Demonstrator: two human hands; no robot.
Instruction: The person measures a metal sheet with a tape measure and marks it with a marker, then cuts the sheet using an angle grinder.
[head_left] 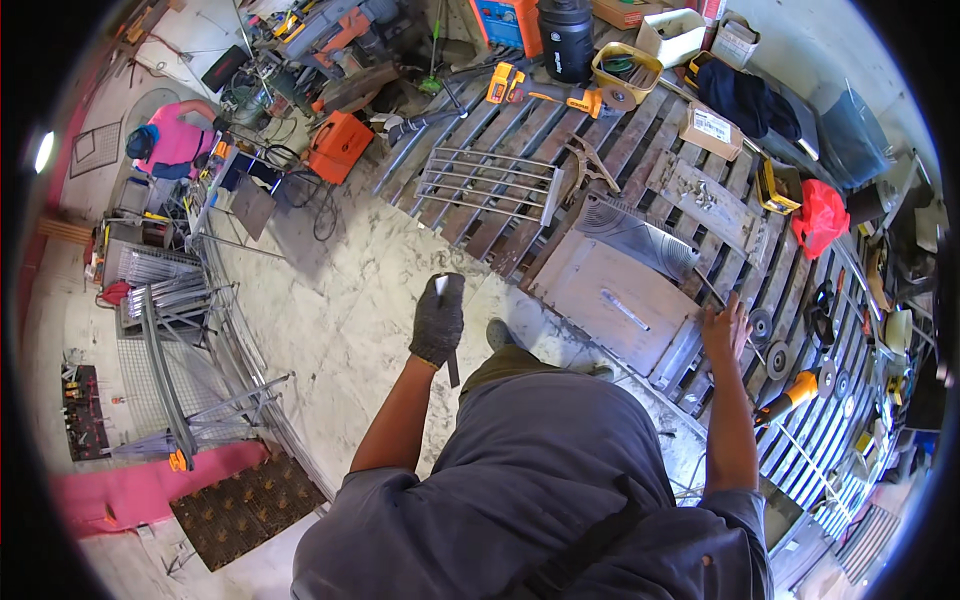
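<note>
My left hand [438,320], in a dark knit glove, is closed around a short flat metal bar [452,368] whose pale end shows above the fingers and whose dark end sticks out below the wrist. It hovers over the pale concrete floor. My right hand [725,332] is bare, fingers spread, resting on the edge of a slatted metal workbench [800,290] beside a rusty flat steel plate [610,300].
A welded rod grid [492,184], yellow angle grinders [580,98] [790,393], grinding discs [778,358], a red bag [820,215] and boxes lie on the bench. Wire racks [175,340] stand at left. A person in pink [172,142] crouches far left near an orange machine [338,146].
</note>
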